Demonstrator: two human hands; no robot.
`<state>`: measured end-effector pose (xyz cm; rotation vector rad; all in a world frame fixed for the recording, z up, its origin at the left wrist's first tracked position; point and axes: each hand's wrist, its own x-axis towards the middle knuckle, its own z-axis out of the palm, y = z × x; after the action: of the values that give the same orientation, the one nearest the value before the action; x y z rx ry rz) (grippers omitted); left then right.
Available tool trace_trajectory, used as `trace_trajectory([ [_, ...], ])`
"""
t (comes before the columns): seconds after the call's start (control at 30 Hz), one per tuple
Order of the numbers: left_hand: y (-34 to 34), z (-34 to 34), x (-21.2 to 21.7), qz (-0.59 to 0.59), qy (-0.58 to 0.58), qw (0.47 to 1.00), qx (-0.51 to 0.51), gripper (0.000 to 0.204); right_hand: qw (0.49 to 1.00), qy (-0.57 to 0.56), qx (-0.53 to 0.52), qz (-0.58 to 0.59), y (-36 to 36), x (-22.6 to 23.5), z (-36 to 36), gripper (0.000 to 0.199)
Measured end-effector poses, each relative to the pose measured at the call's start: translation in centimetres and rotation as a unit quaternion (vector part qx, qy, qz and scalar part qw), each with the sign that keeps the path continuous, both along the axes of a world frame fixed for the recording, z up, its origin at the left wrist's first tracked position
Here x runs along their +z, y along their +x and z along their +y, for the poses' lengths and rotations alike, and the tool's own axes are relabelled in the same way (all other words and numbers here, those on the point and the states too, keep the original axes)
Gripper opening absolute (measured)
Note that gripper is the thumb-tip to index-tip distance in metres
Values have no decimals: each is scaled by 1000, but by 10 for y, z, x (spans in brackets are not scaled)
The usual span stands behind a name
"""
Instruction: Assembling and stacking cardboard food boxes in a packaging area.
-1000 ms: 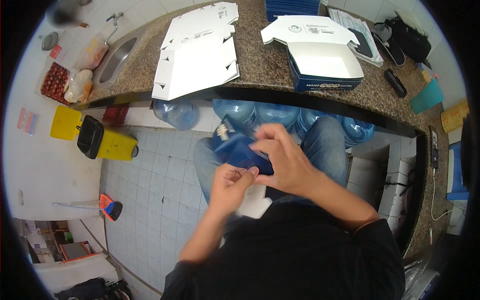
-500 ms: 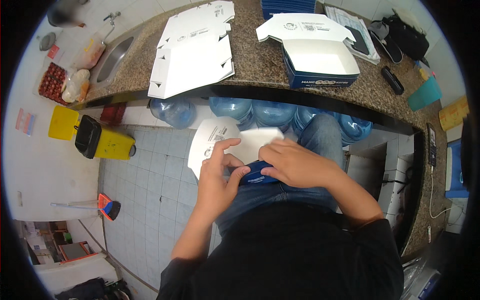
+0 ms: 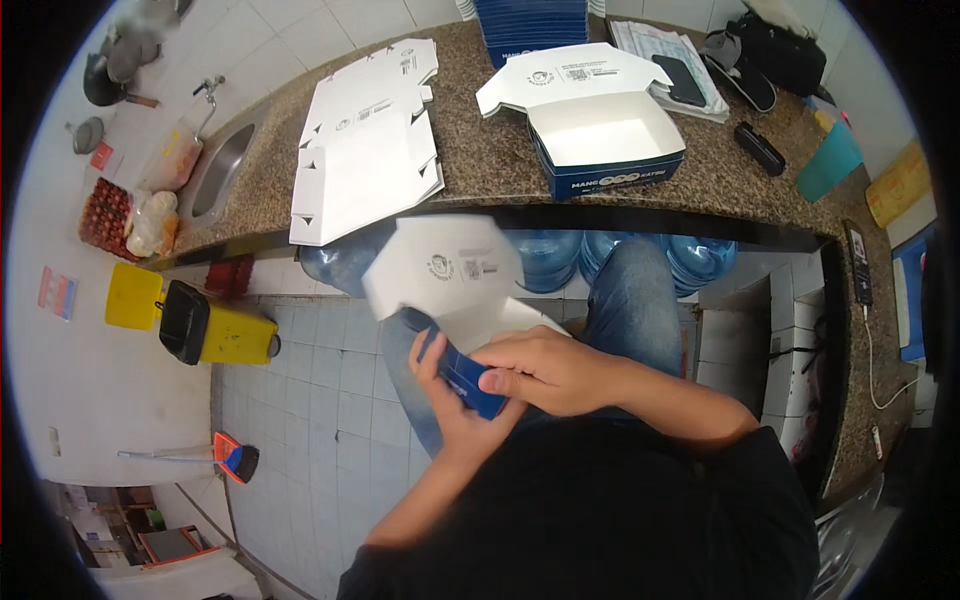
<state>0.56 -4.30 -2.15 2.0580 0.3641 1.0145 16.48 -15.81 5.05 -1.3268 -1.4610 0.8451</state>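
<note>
Over my lap is a partly folded cardboard food box [image 3: 452,262], white inside and dark blue outside, its white lid flap standing up and tilted to the left. My left hand [image 3: 462,420] wraps round the blue side wall from outside and below. With thumb on the blue face and fingers behind the wall's edge, my right hand [image 3: 540,370] grips the same box. The far inner part of the box is partly hidden by my right hand.
Flat white box blanks [image 3: 370,150] lie on the granite counter [image 3: 480,150], their near end overhanging its edge. Beside them stand an open folded box [image 3: 610,150] and a stack of blue boxes [image 3: 530,25]. Large blue water bottles [image 3: 545,258] sit beneath; a yellow bin [image 3: 235,335] is left.
The box has turned so its blue side slants and its lid flap has risen. My left hand has slid under the wall; my right thumb now presses on the blue face.
</note>
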Motion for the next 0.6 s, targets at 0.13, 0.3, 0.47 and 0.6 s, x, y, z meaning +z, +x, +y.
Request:
trace_trajectory([
  [0.13,-11,27,11,-61,-81,972,-211,100,866,209,-378,-250,-2,4,14,27],
  [0.3,-8,27,16,-69,-66,964,-249,104,934,129,-209,-260,2,-32,16,26],
  [0.47,-11,32,22,-157,-117,953,-231,109,877,121,-293,-362,19,-30,1,26],
  [0.6,-1,41,29,-129,-66,962,-232,106,919,-21,-228,-322,22,-15,-19,26],
])
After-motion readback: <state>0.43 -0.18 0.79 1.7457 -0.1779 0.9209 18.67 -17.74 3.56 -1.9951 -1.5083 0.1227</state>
